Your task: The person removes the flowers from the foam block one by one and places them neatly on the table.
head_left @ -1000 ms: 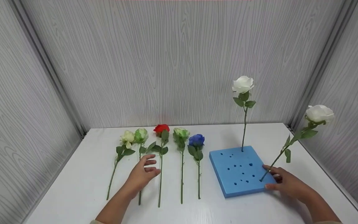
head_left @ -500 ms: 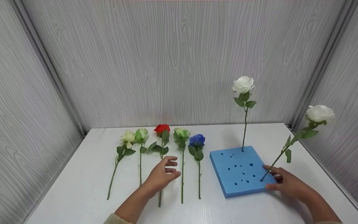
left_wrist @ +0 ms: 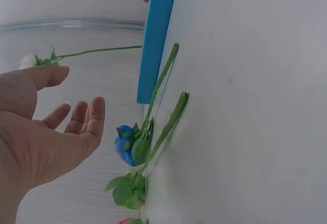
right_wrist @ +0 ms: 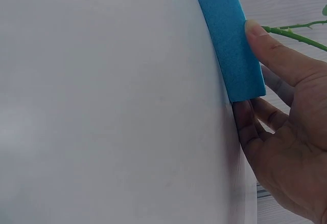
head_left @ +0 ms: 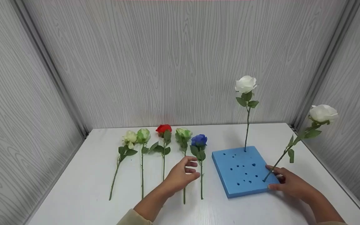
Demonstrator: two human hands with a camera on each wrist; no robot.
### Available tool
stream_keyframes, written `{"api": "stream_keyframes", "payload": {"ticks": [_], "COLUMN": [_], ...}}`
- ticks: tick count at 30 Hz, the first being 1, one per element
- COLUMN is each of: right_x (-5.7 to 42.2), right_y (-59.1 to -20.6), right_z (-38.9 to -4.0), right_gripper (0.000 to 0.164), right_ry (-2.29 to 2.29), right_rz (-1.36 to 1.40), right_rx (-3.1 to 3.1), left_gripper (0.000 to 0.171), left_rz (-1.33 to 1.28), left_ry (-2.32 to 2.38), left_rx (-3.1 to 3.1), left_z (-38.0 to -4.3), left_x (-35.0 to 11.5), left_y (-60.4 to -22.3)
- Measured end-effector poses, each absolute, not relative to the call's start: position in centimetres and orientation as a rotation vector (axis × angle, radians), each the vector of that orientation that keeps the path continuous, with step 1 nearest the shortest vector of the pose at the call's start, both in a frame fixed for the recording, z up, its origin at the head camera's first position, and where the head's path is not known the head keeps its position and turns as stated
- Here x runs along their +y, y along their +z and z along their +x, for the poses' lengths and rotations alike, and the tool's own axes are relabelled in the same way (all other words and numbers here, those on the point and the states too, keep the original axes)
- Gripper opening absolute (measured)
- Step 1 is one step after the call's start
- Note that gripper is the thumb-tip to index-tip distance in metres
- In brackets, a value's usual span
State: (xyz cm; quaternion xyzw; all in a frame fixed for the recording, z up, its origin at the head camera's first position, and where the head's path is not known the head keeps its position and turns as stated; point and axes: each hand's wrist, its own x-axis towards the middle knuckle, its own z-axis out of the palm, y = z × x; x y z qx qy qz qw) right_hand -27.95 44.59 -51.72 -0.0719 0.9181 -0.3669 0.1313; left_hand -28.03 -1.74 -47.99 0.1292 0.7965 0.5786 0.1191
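My left hand (head_left: 180, 176), fingers loosely bent and holding nothing, hovers over the stem of a pale green rose (head_left: 184, 133). Its fingertips come close to the stem of the blue rose (head_left: 199, 140), which lies just to the right. In the left wrist view, both the blue rose (left_wrist: 124, 144) and the green rose (left_wrist: 126, 191) show beyond the fingers. My right hand (head_left: 291, 184) grips the near right corner of a blue foam block (head_left: 225, 178) full of holes. In the right wrist view, the thumb presses the block's edge (right_wrist: 227, 40) and the other fingers reach round its side.
Two white roses stand in the block: one upright at the back (head_left: 245, 84), one leaning right (head_left: 323, 113) over my right hand. Further left on the white table lie a red rose (head_left: 163, 128), a light green rose (head_left: 143, 136) and a cream rose (head_left: 130, 137). Grey wood-grain panels (head_left: 180, 62) enclose the table.
My left hand has moved right, from over the stems near the red rose to the green rose beside the blue one. My right hand keeps its grip on the block's corner.
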Motion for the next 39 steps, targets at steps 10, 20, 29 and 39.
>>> {"api": "stream_keyframes", "payload": {"ticks": [10, 20, 29, 39], "right_x": [44.6, 44.4, 44.2, 44.4], "right_y": [-51.8, -51.6, -51.5, -51.5], "right_z": [-28.0, -27.9, -27.8, -28.0], "right_gripper": [0.094, 0.097, 0.094, 0.096], "right_ry": [-1.050, -1.039, -1.076, -1.018], "right_rz": [-0.184, -0.152, -0.202, -0.133], "right_rx": [2.670, 2.664, 2.649, 2.676], "left_gripper": [0.048, 0.046, 0.044, 0.044], "left_rz": [0.471, 0.513, 0.511, 0.430], "left_ry": [1.709, 1.737, 1.794, 1.834], "left_rx": [2.269, 2.184, 2.125, 2.053], "left_z": [-27.7, -27.6, -27.7, -27.8], "left_x": [2.9, 6.6, 9.4, 12.5], "left_y": [-47.9, -48.1, -48.7, -49.4]}}
